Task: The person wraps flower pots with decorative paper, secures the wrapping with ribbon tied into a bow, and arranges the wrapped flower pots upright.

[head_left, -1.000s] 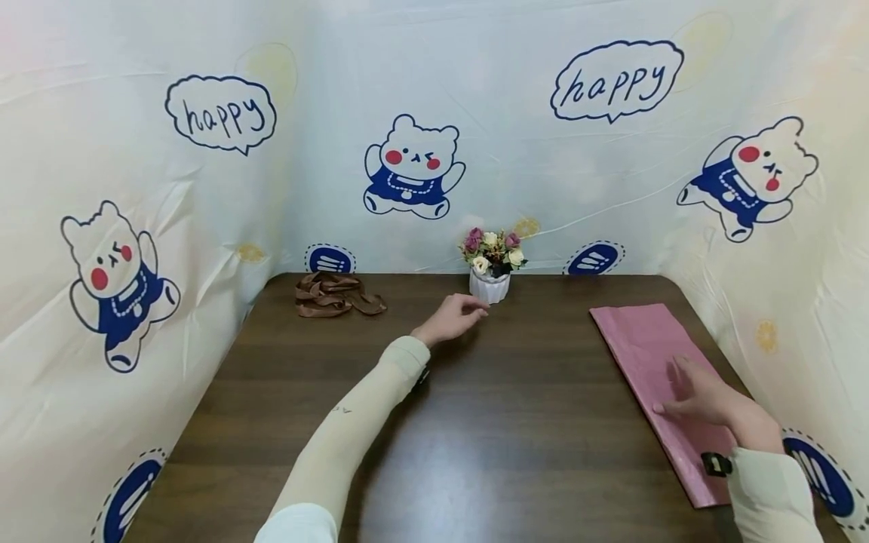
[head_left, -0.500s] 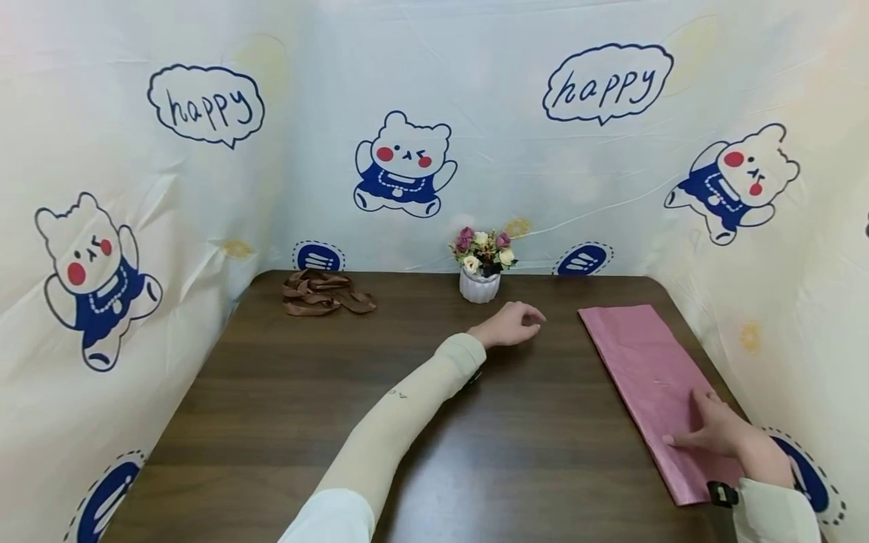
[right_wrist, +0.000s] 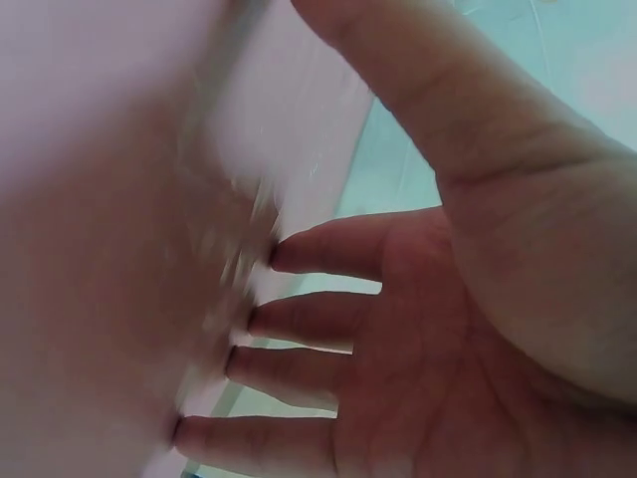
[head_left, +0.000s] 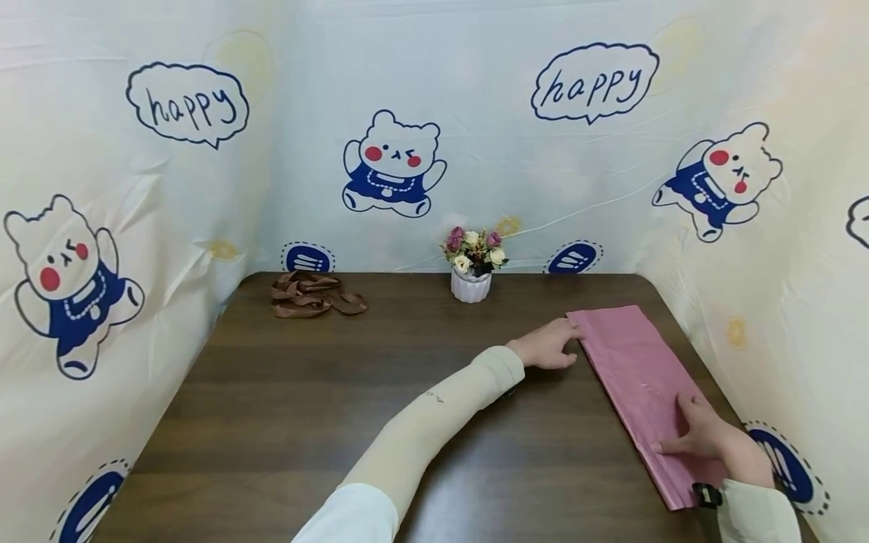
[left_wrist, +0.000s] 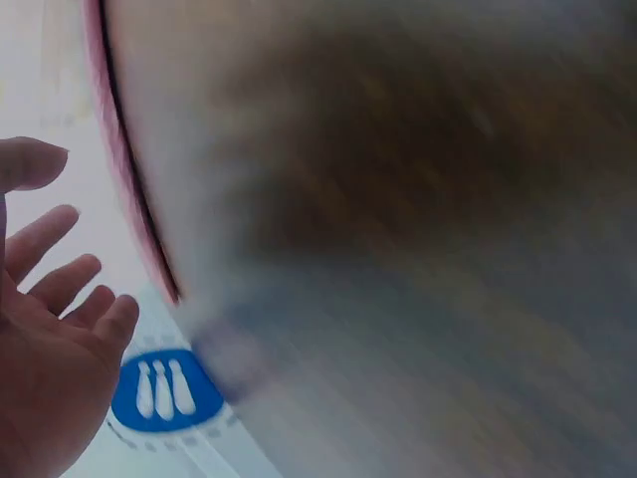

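A flat, folded pink sheet-like piece point(head_left: 627, 354) with a slightly shiny, creased surface lies at the right of the table. My left hand point(head_left: 546, 345) is at its far left corner in the head view, fingertips overlapping the edge. In the left wrist view, that hand's fingers are loosely bent, with nothing between them. Toward the near end of the pink piece, my right hand point(head_left: 716, 441) rests with its thumb spread over the top. Its fingers look straight in the right wrist view, fingertips right at the pink surface point(right_wrist: 309, 110).
A white pot of artificial flowers point(head_left: 471, 286) stands at the table's back middle. Bunched brown ribbon point(head_left: 312, 294) lies at the back left. Printed cloth point(head_left: 285, 181) with bears hangs around the dark wooden table point(head_left: 285, 422) on three sides.
My left hand has moved right, from beside the flower pot to the pink piece's far corner. My right hand has shifted slightly toward the near end of the piece. The head view has turned right.
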`<state>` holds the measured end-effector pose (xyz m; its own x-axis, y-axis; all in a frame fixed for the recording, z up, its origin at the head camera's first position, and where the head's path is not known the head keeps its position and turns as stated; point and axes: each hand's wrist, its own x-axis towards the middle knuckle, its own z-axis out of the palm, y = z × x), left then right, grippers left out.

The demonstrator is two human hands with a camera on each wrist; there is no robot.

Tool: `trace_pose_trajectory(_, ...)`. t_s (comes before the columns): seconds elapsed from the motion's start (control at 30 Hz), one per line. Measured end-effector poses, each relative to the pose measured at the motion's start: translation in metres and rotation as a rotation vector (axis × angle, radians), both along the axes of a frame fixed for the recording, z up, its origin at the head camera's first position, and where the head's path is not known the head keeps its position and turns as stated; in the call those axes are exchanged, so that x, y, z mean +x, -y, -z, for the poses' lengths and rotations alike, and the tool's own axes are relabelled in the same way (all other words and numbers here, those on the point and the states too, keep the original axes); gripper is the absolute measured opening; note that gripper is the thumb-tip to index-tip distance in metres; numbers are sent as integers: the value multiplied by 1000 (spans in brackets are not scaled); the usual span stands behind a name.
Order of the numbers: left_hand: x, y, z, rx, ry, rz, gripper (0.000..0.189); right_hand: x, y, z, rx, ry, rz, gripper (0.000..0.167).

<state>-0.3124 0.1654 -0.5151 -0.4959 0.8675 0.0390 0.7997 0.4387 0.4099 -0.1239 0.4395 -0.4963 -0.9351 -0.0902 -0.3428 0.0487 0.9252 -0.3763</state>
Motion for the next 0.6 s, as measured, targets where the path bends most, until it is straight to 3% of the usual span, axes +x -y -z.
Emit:
trace_pose_trajectory(0.13,13,-15,-1,-77,-41,38,54,0,4,0,13,-6,-2,123)
trace_pose_trajectory(0.4,32,-37,-2,-143,37,50,61,-1,16,1,69,-68,-33,114)
trace_pose_trajectory(0.6,44,-45,-3,-228,39,21,60,0,22,1,73,-76,-30,110)
